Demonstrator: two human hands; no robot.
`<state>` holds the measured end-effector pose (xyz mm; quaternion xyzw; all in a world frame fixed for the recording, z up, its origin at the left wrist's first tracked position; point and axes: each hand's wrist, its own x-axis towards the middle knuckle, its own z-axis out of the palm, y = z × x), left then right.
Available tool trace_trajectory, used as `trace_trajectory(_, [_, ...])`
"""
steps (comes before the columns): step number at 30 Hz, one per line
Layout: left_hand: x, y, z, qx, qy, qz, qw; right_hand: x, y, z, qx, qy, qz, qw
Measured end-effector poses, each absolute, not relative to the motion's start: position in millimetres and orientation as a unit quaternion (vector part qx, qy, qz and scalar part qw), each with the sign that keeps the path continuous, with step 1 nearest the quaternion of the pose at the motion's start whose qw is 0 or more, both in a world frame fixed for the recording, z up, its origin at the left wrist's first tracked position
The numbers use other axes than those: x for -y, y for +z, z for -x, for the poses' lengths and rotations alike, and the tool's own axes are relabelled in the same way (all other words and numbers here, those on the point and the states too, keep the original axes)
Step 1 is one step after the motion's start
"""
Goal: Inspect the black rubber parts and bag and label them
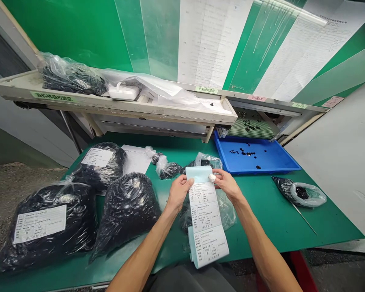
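Fingers (pixel 187 182) on both hands are pinching a roll of pale blue printed labels (pixel 198 174) from either end, with the left hand (pixel 179 193) on the left side and the right hand (pixel 228 185) on the right. There's a white wrap (pixel 212 177) on one right-hand finger, pressed against the roll. A long strip of labels (pixel 207 221) hangs from the roll toward the near edge of the green work mat (pixel 270 223), lying over a clear bag (pixel 225 213).

Off to the left are bulging plastic bags of small black parts (pixel 126 211), and the nearest one has a white printed sticker (pixel 39 224). Farther back there's a sheet of paper (pixel 136 159). Far right is a blue plastic tray (pixel 287 165) with black bits scattered in it. Nearer on the right, a small open bag (pixel 307 195) sits just beside a thin metal rod (pixel 304 219). Behind it all runs a cream shelf (pixel 109 106) holding a white box (pixel 123 93).
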<state>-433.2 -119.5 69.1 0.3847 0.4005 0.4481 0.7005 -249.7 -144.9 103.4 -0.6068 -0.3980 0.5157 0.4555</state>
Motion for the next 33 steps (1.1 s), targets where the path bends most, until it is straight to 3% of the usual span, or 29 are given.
trace_trajectory(13, [119, 69, 434, -0.413, 0.463, -0.424, 0.659, 145, 108, 253, 0.402, 0.544, 0.594, 0.435])
trace_trajectory(33, [119, 73, 435, -0.407, 0.453, -0.403, 0.683, 135, 87, 257, 0.379, 0.494, 0.587, 0.517])
